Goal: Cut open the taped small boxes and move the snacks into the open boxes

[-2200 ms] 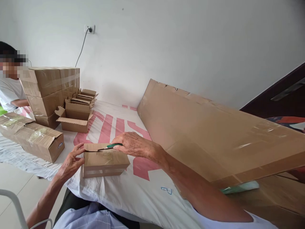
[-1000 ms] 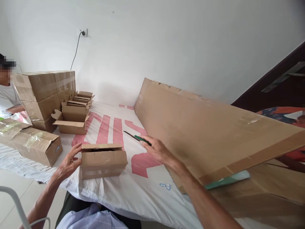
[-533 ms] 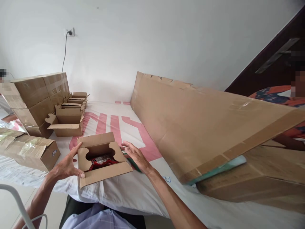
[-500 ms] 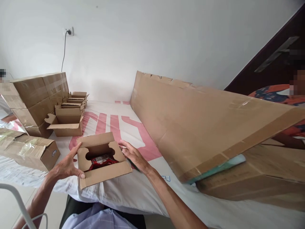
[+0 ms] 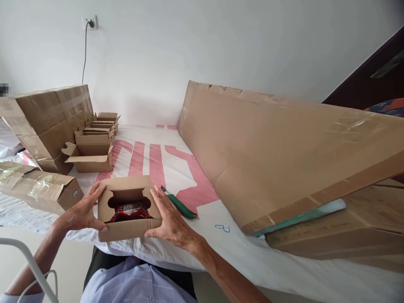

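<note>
A small cardboard box stands at the table's near edge, its end flaps with round cut-outs folded in. Inside it lies a red and dark shiny packet. My left hand grips the box's left side, thumb at the front corner and fingers toward the back. On the opposite side, my right hand holds the box with its thumb on the front flap and fingers along the right flap. Just beyond the right hand lies a green-handled tool with a dark narrow tip.
At left, several open small boxes stand in a row beside stacked sealed cartons. A taped carton lies near the left hand. A big cardboard sheet leans across the right. A white tube frame is at lower left.
My right hand has come down onto the box's right side and front flap. The front flap sits more upright. The green-handled tool now shows more fully, and the view has shifted slightly.
</note>
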The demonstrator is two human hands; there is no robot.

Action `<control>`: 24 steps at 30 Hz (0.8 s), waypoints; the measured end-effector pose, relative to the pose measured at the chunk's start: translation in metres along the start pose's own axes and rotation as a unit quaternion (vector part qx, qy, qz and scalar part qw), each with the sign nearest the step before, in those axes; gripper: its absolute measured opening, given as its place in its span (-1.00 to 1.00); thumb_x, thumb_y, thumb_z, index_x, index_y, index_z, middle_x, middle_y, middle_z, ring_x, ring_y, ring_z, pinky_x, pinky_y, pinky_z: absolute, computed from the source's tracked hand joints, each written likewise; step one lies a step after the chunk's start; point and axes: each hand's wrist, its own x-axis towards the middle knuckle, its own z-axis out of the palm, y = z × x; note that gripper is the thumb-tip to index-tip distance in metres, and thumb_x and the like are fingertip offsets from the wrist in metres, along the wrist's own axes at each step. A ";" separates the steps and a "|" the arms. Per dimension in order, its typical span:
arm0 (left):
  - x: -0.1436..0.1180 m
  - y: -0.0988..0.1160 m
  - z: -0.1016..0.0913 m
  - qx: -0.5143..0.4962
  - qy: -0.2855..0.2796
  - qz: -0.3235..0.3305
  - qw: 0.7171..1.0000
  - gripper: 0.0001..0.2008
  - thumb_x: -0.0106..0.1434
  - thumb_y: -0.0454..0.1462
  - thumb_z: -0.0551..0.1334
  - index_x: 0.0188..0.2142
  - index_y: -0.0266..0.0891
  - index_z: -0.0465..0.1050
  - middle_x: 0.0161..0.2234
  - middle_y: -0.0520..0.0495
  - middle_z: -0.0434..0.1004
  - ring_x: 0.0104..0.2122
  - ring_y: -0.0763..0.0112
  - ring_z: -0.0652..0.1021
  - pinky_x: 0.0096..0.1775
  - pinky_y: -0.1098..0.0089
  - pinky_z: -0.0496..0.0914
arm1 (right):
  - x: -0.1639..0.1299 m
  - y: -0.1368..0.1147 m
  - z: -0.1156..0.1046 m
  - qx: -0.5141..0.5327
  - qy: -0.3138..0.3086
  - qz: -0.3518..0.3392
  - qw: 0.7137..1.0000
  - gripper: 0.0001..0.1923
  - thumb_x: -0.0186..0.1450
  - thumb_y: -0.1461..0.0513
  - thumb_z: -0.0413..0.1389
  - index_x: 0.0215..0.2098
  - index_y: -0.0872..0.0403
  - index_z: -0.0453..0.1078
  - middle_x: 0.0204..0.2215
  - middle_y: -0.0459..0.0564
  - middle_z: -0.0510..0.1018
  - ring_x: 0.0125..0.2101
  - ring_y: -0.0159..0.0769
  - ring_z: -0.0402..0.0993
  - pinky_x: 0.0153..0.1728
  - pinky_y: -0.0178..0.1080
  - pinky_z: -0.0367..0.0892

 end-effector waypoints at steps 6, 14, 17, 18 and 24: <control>0.001 -0.008 0.001 0.044 0.025 0.002 0.999 0.22 0.01 -0.03 0.60 0.54 -0.01 0.02 0.58 -0.36 -0.31 0.49 -0.37 0.07 0.37 -0.26 0.19 | 0.011 0.006 0.010 -0.051 0.044 -0.015 0.998 0.34 0.11 0.06 0.51 0.61 -0.05 -0.21 0.55 0.29 0.00 0.53 0.19 -0.09 0.47 0.26 0.05; 0.009 0.008 -0.009 0.053 -0.018 -0.002 0.998 0.19 -0.06 -0.02 0.60 0.50 -0.10 0.14 0.47 -0.30 0.17 0.38 -0.26 0.34 0.36 -0.08 0.31 | 0.029 -0.033 -0.039 -0.088 -0.043 -0.019 0.995 -0.14 0.31 -0.09 0.33 0.47 -0.05 0.23 0.53 0.21 0.11 0.50 0.15 0.03 0.40 0.19 0.15; 0.012 0.009 -0.009 0.048 -0.016 0.003 0.999 0.16 -0.09 -0.05 0.61 0.46 -0.09 0.20 0.40 -0.26 0.30 0.34 -0.25 0.39 0.32 -0.05 0.36 | 0.053 -0.054 -0.053 -0.121 -0.045 -0.127 0.984 -0.63 0.42 0.17 0.23 0.17 0.04 0.52 0.31 0.20 0.47 0.36 0.04 0.29 0.33 0.09 0.25; 0.013 0.009 -0.008 0.047 -0.016 0.004 0.999 0.15 -0.10 -0.07 0.61 0.45 -0.10 0.22 0.39 -0.26 0.32 0.34 -0.26 0.39 0.31 -0.05 0.37 | 0.063 -0.061 -0.055 -0.138 -0.079 -0.146 0.976 -0.73 0.41 0.22 0.22 0.07 0.06 0.57 0.21 0.18 0.56 0.28 0.00 0.39 0.26 0.02 0.31; 0.013 0.007 -0.004 0.028 -0.010 -0.003 1.000 0.09 -0.06 -0.12 0.58 0.44 -0.12 0.23 0.35 -0.24 0.36 0.31 -0.22 0.41 0.31 -0.05 0.37 | 0.102 -0.095 -0.049 -0.309 -0.290 -0.096 0.900 -0.85 0.26 0.19 0.30 -0.23 0.08 0.60 -0.18 0.09 0.69 -0.15 -0.09 0.60 -0.24 -0.21 0.34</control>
